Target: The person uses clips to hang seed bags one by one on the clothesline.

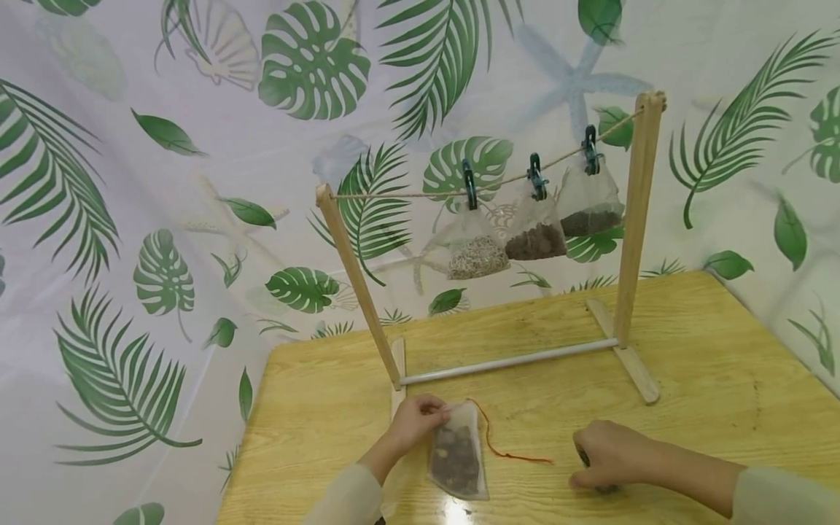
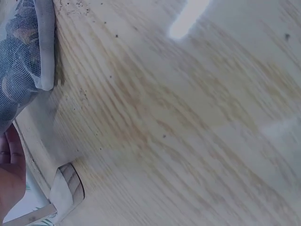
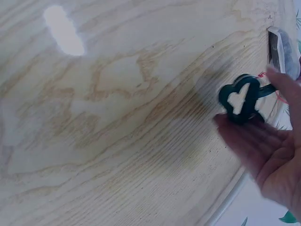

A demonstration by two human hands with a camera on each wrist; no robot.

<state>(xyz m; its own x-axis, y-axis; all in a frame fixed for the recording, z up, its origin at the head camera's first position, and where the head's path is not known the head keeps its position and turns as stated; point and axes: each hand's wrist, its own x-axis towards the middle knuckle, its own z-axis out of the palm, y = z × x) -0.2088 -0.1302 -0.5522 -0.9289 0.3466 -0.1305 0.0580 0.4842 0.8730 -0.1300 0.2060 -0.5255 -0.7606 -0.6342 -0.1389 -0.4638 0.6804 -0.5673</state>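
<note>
My left hand (image 1: 412, 424) pinches the upper corner of a small white mesh drawstring bag (image 1: 457, 463) with dark and tan chunky contents. An orange-red drawstring (image 1: 508, 455) trails from the bag's top to the right over the table. In the left wrist view, the mesh bag (image 2: 23, 56) stands out from my fingers at the edge. My right hand (image 1: 610, 453), to the right of the bag, holds a dark green clip (image 3: 241, 100) between thumb and fingers, low over the table. The head view shows only a little of this clip.
Behind my hands stands a wooden rack (image 1: 633, 219) with a white crossbar (image 1: 508, 361). Its rope (image 1: 400, 195) carries three clipped mesh bags, one with pale grains (image 1: 477, 257), one brown (image 1: 537, 240), one dark (image 1: 593, 221). A leaf-patterned sheet (image 1: 164, 219) hangs around the wooden table (image 1: 315, 437).
</note>
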